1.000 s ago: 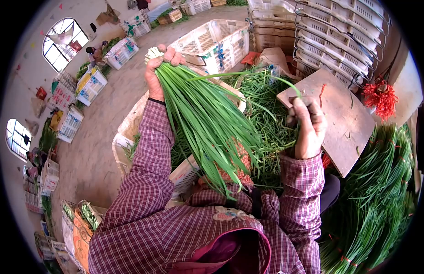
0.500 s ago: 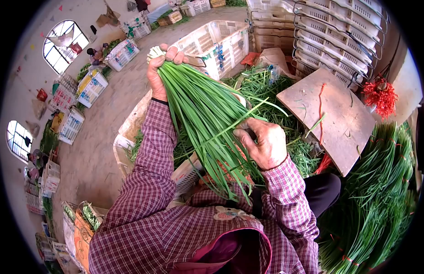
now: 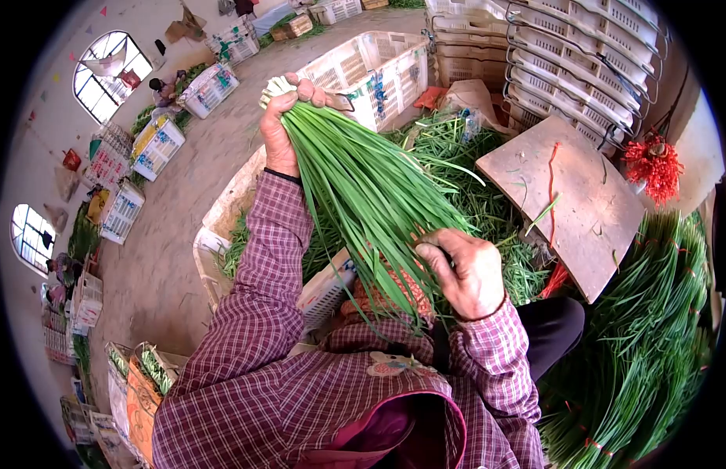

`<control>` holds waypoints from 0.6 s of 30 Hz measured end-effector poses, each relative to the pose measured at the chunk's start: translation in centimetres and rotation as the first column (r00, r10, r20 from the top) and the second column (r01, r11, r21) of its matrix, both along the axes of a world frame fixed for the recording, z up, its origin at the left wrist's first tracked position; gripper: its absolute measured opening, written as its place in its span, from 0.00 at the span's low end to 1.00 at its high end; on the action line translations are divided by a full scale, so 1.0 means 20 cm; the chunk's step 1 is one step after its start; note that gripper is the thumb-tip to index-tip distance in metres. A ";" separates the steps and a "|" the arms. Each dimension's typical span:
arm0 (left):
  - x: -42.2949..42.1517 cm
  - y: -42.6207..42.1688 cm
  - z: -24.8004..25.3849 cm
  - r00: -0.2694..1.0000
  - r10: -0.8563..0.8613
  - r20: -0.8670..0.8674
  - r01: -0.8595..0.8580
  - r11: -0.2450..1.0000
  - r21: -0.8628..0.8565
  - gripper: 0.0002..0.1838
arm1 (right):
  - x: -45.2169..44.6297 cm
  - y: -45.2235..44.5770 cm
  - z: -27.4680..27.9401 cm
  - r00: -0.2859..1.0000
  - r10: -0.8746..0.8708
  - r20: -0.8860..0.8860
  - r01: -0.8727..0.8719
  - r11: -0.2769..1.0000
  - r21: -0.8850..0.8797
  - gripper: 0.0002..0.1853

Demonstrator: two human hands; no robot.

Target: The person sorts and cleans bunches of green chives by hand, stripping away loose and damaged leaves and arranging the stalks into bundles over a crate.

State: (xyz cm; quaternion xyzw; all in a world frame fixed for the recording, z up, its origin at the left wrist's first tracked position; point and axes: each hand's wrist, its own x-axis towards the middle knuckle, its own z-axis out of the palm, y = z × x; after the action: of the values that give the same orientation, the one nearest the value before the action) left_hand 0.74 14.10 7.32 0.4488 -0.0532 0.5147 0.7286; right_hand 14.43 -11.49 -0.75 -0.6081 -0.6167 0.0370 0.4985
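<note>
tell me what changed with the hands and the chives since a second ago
The right hand moved left and down, from near the flat board to the leaves of the chive bunch; the single leaf it held out is no longer stretched toward the board. The left hand still grips the bunch by its pale ends; the board stayed put.

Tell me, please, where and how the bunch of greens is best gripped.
Probably wrap it just below the pale ends, from the left, as the left hand does: the bunch of greens is narrow there, while its leaves fan out toward the right hand.
</note>
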 end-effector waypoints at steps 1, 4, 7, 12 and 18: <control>0.00 -0.02 0.01 1.000 0.001 0.001 -0.001 1.000 0.005 0.17 | -0.03 -0.01 0.02 0.998 -0.042 0.045 0.047 0.992 -0.113 0.05; 0.01 -0.07 0.03 1.000 -0.022 0.015 0.022 1.000 0.004 0.16 | -0.06 0.04 -0.10 0.982 -0.118 0.144 0.142 0.975 -0.170 0.05; 0.01 -0.07 0.02 0.999 -0.037 0.027 0.037 0.999 0.023 0.16 | -0.08 0.06 -0.08 0.979 -0.161 0.128 0.183 0.966 -0.181 0.06; 0.01 -0.06 0.00 0.997 -0.074 0.035 0.073 0.996 0.049 0.16 | -0.11 0.09 -0.02 0.983 -0.182 -0.021 0.177 0.974 -0.140 0.09; 0.01 -0.04 -0.02 0.989 -0.133 0.058 0.128 0.989 0.076 0.16 | -0.13 0.17 -0.03 0.985 -0.121 -0.127 0.114 0.992 -0.062 0.10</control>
State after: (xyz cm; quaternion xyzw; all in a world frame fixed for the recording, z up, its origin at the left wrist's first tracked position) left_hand 0.89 13.26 6.95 0.4537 -0.1239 0.4776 0.7420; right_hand 11.79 -8.16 -1.42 -0.6531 -0.5447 0.0640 0.5222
